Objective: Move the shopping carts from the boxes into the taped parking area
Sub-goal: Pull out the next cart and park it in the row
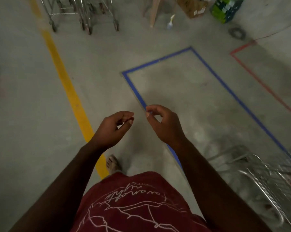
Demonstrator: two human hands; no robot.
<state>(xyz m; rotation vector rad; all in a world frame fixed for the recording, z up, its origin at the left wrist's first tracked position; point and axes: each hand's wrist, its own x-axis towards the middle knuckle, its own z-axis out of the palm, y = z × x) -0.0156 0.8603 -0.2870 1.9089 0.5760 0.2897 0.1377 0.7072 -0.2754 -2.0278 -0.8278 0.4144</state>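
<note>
Ahead of you a yellow floor line (pixel 64 77) runs diagonally across the grey concrete. At the top you see the legs of a pale plastic chair (pixel 154 12), a spray bottle (pixel 170 22) lying beside it, a brown cardboard box (pixel 192 6), a green package (pixel 226 9) and a dark coiled ring (pixel 237 33) on the floor

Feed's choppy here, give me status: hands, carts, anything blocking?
Left hand and right hand empty, fingers loosely curled. One cart at blue taped box, more carts ahead. Floor between clear.
</note>
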